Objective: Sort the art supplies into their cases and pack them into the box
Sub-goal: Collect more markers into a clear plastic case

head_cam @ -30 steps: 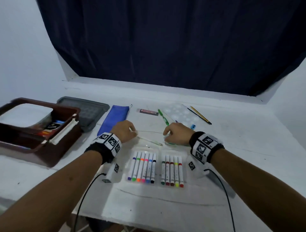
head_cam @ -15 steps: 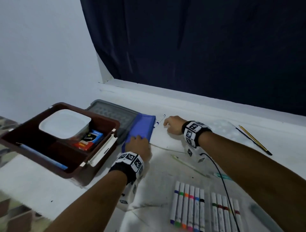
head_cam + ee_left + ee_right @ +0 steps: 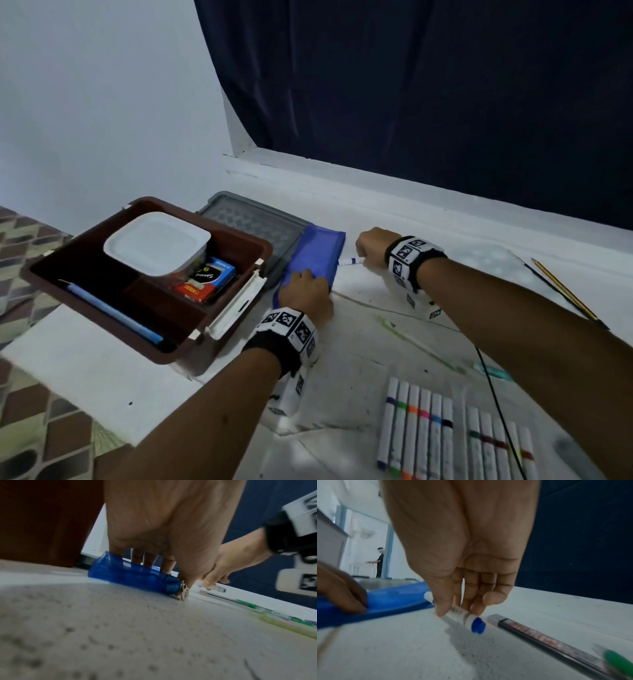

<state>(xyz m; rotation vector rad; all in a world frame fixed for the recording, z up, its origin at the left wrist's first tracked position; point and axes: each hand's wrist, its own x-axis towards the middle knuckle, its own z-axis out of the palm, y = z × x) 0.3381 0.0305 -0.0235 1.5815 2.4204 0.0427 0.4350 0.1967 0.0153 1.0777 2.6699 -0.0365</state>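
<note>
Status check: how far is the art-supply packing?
Early. Done: brown box already holds a white container and small cartons. In hand: left hand holds the blue pouch; right hand pinches a blue-capped marker. Left: two marker rows, green pens, pencils lie loose on the table.

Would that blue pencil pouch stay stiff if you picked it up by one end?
Probably not. The pouch looks like thin fabric, dented under the left hand, so it would likely sag. It lies almost flat, so it seems nearly empty and light. It shouldn't roll.
</note>
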